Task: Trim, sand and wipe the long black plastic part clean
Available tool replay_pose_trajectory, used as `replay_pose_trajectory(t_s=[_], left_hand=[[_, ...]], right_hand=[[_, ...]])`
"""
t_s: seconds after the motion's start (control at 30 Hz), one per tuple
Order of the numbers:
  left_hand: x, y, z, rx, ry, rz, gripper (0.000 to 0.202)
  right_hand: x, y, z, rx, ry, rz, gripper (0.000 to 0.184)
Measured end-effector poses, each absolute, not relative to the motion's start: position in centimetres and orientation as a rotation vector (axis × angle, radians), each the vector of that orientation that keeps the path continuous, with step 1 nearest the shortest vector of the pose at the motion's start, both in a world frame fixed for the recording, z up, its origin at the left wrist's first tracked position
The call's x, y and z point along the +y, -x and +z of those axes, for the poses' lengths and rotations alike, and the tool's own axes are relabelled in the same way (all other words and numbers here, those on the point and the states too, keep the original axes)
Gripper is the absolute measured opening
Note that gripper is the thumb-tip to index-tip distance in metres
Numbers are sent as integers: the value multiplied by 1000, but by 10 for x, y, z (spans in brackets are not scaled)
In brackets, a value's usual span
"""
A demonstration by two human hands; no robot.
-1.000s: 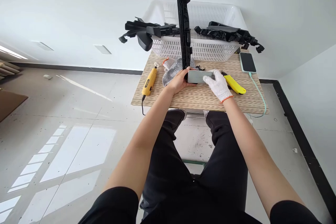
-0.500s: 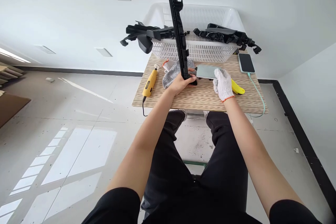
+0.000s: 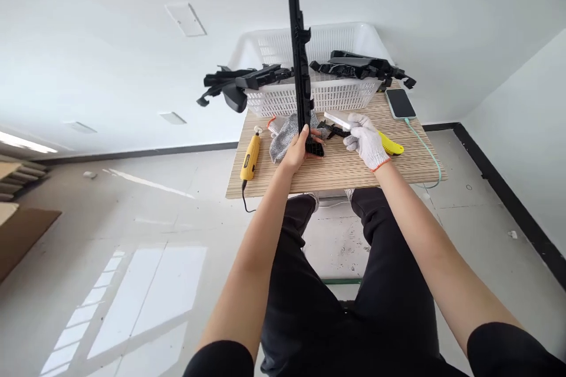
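Slab [image 3: 336, 120] now tipped edge-on in front of basket [image 3: 347, 96], right hand [image 3: 366, 140] pinching it, so strip [image 3: 301, 70] (left hand [image 3: 297, 150] closed round it) stands clear.

Grips a long, notched black plastic strip [image 3: 299, 65] near its lower end with the bare left hand [image 3: 296, 152]. Holds a thin, pale flat block [image 3: 336, 119] in the white-gloved right hand [image 3: 366, 140], apart from the strip. Faces a wood-grain tabletop [image 3: 345, 169] bearing a yellow corded tool [image 3: 250, 158] and white slotted plastic basket [image 3: 346, 96].
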State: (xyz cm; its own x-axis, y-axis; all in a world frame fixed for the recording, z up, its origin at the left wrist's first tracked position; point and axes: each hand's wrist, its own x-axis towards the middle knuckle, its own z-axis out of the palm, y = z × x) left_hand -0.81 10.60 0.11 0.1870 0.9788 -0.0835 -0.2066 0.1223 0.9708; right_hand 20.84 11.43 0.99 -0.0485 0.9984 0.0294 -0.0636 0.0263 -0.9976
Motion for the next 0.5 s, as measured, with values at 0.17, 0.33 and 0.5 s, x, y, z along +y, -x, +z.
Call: replay_pose_trajectory(t_s=[0.17, 0.33, 0.5], left_hand=[[94, 5, -1, 1106, -1189, 1099, 67], [60, 2, 2, 1297, -1248, 1165, 81], [51, 2, -2, 1236, -1209, 1171, 86]], right_hand=[[102, -205, 14, -1129, 1058, 1340, 40], [80, -201, 11, -1348, 1129, 1340, 39], [69, -203, 16, -1385, 1190, 1297, 48]])
